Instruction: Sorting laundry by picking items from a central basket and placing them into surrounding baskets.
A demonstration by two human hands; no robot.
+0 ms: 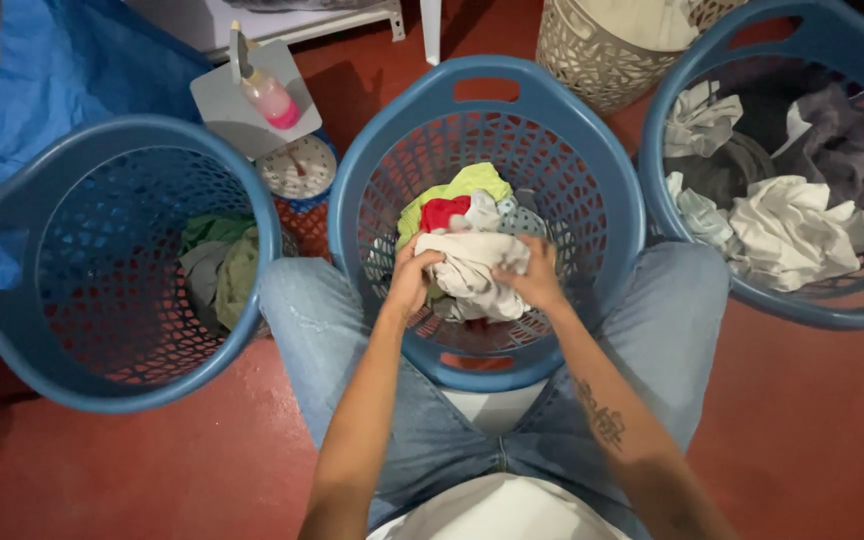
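Red floor [812, 420]; white garment [472, 268] gripped between both hands, middle basket [487, 90].

- Soft, even indoor light falls from above; colours look warm and saturated.
- The red floor [812, 420] carries a dull sheen and no hard glare.
- Faint shadows pool between the blue baskets [487, 80].
- Wide-angle distortion bends the frame edges.
- Focus is slightly soft throughout.

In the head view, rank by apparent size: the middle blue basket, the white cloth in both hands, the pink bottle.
1. Middle blue basket, largest.
2. White cloth, gripped by the left hand and right hand.
3. Pink bottle, smallest, though it lies farther off.
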